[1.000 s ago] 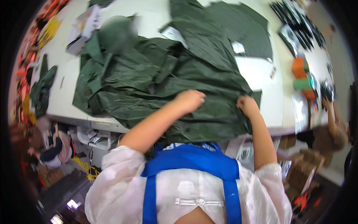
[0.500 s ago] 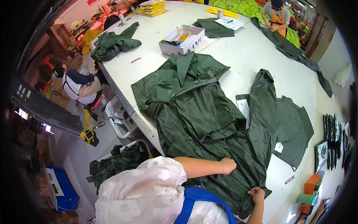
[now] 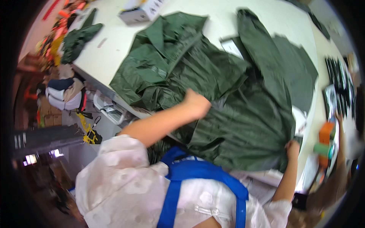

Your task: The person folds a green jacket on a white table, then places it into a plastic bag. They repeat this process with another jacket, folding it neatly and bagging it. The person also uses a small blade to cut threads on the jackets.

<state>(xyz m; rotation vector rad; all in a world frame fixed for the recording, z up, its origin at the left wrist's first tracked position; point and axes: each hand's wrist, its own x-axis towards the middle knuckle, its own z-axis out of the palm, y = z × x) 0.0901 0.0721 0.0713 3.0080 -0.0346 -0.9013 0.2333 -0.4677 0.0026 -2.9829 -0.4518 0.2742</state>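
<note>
A dark green raincoat (image 3: 243,125) of thin, shiny fabric lies spread and wrinkled over the white table. Its hood-like upper part (image 3: 152,64) fans out at the far left, and one sleeve (image 3: 262,49) stretches away at the right. My left hand (image 3: 197,104), closed and slightly blurred, grips the coat near its middle; the fingertips are hidden. At the coat's near right edge, my right hand (image 3: 292,147) pinches the fabric, which is drawn fairly flat between both hands.
Flat folded green pieces (image 3: 294,72) lie right of the sleeve. A white box (image 3: 140,13) and a bunched green garment (image 3: 78,41) sit farther back. A white basket (image 3: 110,108) stands below the table's left edge. Another person's arm (image 3: 340,144) reaches in at the far right.
The whole view has shifted, bringing the coat higher in the picture. My hands are farther apart, the right moved outward with the coat's edge. Another person's arm has appeared at the far right.
</note>
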